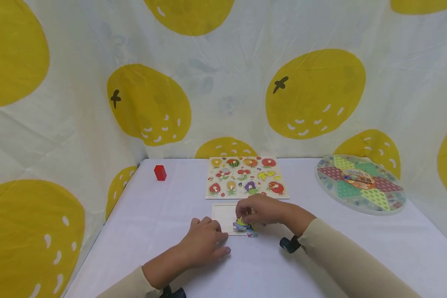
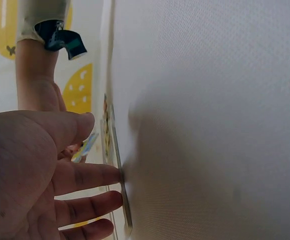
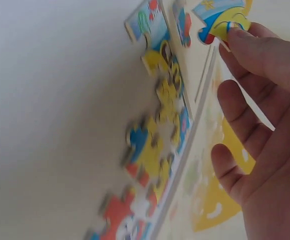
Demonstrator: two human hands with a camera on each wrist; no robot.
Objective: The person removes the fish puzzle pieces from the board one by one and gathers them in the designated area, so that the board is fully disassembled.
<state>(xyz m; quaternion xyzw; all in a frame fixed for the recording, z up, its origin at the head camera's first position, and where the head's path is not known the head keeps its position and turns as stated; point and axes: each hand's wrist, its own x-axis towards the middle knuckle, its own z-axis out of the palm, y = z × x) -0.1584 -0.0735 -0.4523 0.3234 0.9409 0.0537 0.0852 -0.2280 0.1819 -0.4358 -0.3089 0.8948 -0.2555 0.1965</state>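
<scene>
My right hand [image 1: 262, 210] pinches a yellow and blue jigsaw piece [image 3: 226, 24] between thumb and fingers, above a shallow pale wooden puzzle tray [image 1: 223, 213]. The other fingers of that hand curve loosely below it in the right wrist view. At the tray's front left corner, my left hand [image 1: 204, 244] has its fingers spread, with fingertips touching the edge [image 2: 120, 172]. Several loose jigsaw pieces [image 3: 150, 150], mostly yellow, blue and red, lie beside the tray; in the head view the right hand mostly hides them. One small piece [image 1: 252, 234] lies by the front edge.
Behind the tray lies a fruit peg board [image 1: 242, 178]. A red block [image 1: 160, 173] stands at the back left of the white table [image 1: 152, 215]. A round game board [image 1: 361, 184] with a coloured star lies at the back right. A fruit-patterned curtain [image 1: 227, 82] hangs behind.
</scene>
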